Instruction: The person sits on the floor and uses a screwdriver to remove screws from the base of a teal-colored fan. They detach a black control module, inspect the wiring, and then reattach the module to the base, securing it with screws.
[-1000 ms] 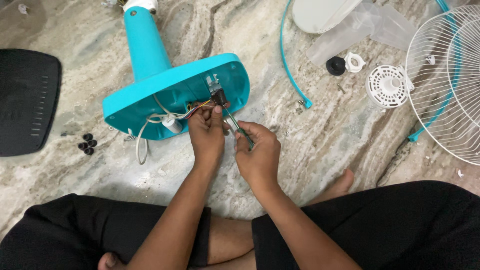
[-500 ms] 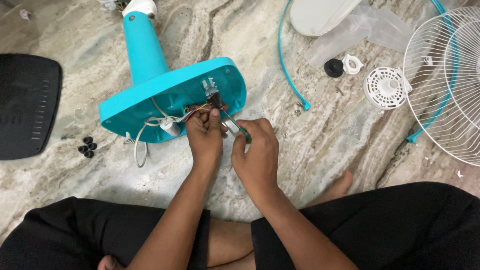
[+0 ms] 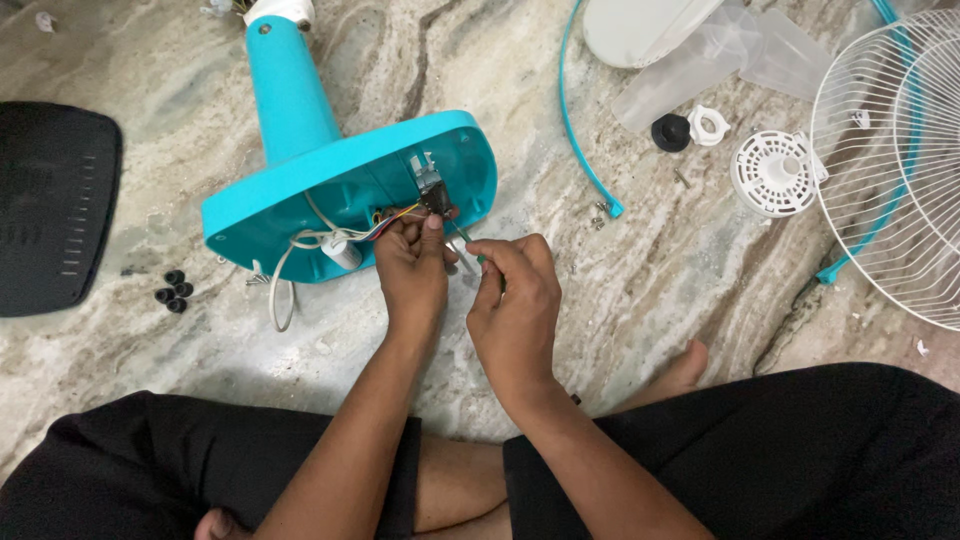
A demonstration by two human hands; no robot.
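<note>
A turquoise fan base (image 3: 300, 200) lies on its side on the marble floor, its hollow underside facing me. Coloured wires (image 3: 385, 222) and a white cord (image 3: 290, 265) come out of it. My left hand (image 3: 412, 270) pinches the wires right by a small dark switch part (image 3: 430, 190) inside the base. My right hand (image 3: 515, 310) sits just to its right, fingers closed around a thin green-handled tool (image 3: 470, 245) whose tip points toward the switch part.
A black plastic cover (image 3: 50, 205) lies at the left, with small black caps (image 3: 172, 290) beside it. White wire fan grilles (image 3: 890, 170), a white hub piece (image 3: 775, 172), a black knob (image 3: 670, 132), a turquoise rim strip (image 3: 580, 130) and loose screws (image 3: 600, 215) lie at the right.
Both hands have shifted slightly with the view; they stay at the wires and switch part. The right hand's grip on the thin tool has turned a little.
</note>
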